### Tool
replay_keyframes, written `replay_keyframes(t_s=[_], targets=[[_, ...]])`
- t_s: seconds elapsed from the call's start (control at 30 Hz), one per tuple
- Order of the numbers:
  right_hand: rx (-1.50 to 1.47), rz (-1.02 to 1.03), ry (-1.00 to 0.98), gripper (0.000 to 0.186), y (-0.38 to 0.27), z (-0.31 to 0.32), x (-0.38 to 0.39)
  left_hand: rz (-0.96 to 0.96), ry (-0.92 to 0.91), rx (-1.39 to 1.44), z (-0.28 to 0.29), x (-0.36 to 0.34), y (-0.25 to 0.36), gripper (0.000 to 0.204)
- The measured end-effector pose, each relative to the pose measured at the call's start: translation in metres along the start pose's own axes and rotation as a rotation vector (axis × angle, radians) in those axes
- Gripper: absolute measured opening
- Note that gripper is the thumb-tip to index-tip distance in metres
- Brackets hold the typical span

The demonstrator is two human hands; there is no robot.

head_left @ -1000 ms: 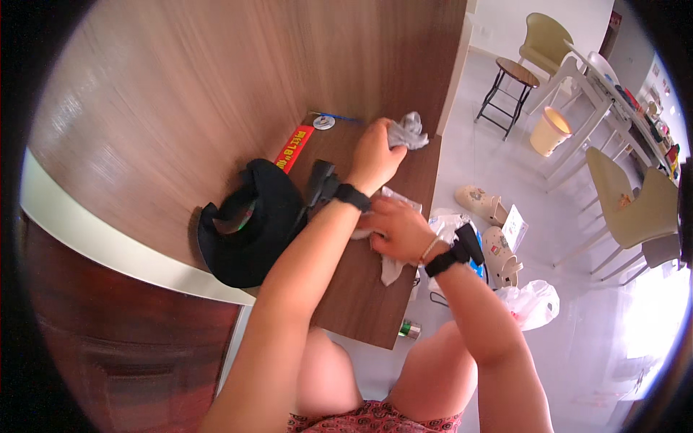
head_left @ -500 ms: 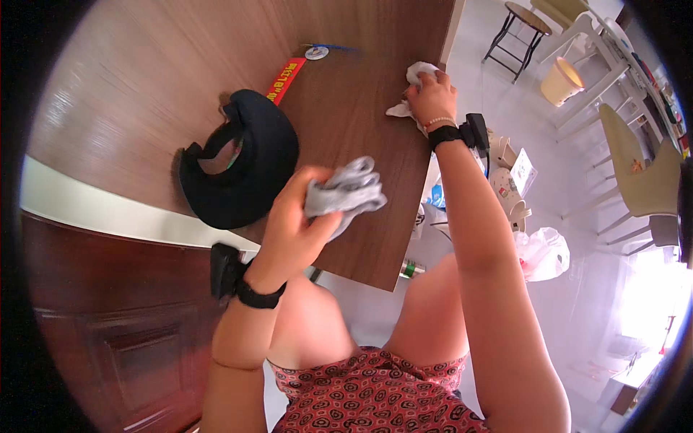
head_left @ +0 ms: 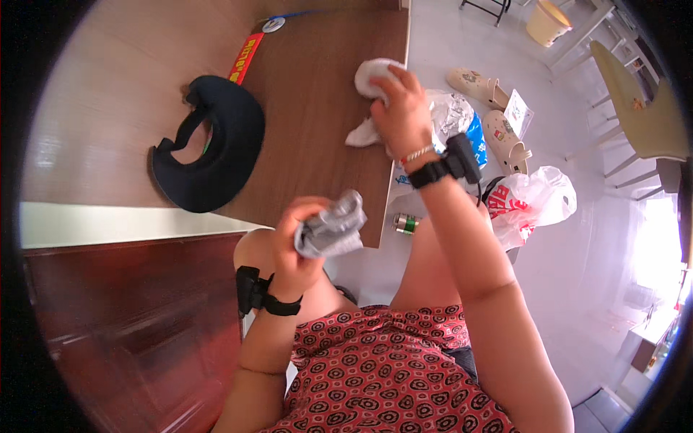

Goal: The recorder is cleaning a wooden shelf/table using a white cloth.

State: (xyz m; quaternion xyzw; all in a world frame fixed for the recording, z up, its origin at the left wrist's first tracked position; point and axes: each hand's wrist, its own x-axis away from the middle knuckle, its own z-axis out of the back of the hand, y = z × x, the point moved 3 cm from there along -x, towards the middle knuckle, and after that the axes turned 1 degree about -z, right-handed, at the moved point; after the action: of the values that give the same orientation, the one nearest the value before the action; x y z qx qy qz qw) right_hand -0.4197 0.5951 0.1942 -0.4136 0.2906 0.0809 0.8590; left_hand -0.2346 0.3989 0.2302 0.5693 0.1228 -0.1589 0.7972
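Note:
My left hand (head_left: 297, 242) is closed on a folded grey cloth (head_left: 332, 227) over the near edge of the wooden bench top (head_left: 310, 130), above my lap. My right hand (head_left: 401, 108) has its fingers curled onto a white cloth (head_left: 374, 76) at the right edge of the bench top; part of the cloth is hidden under the hand. On the left of the bench lies a black visor (head_left: 220, 155), with a red-and-yellow strip (head_left: 245, 58) behind it and a small round object (head_left: 273, 25).
Right of the bench on the floor are beige clogs (head_left: 473, 83), plastic bags (head_left: 534, 202) and a green-and-silver can (head_left: 406, 222). Farther right are a yellow bucket (head_left: 548, 22) and an olive chair (head_left: 650, 130). A dark red door panel (head_left: 137, 303) is at lower left.
My left hand has drawn back toward me with the grey cloth. My right hand has moved farther along the bench's right edge onto the white cloth. The view has tilted downward.

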Motion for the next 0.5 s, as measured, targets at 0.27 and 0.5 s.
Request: replay_keyframes(t_s=[0.27,0.5], targets=[[-0.203,-0.010,-0.177,0.049,-0.047,0.058,0.106,-0.551,-0.250,-0.176,-0.050,-0.003,-0.007,0.031],[-0.169,0.023,-0.280,0.046,-0.050,0.058,0.079,-0.501,-0.230,-0.191,-0.043,-0.004,-0.006,0.030]])
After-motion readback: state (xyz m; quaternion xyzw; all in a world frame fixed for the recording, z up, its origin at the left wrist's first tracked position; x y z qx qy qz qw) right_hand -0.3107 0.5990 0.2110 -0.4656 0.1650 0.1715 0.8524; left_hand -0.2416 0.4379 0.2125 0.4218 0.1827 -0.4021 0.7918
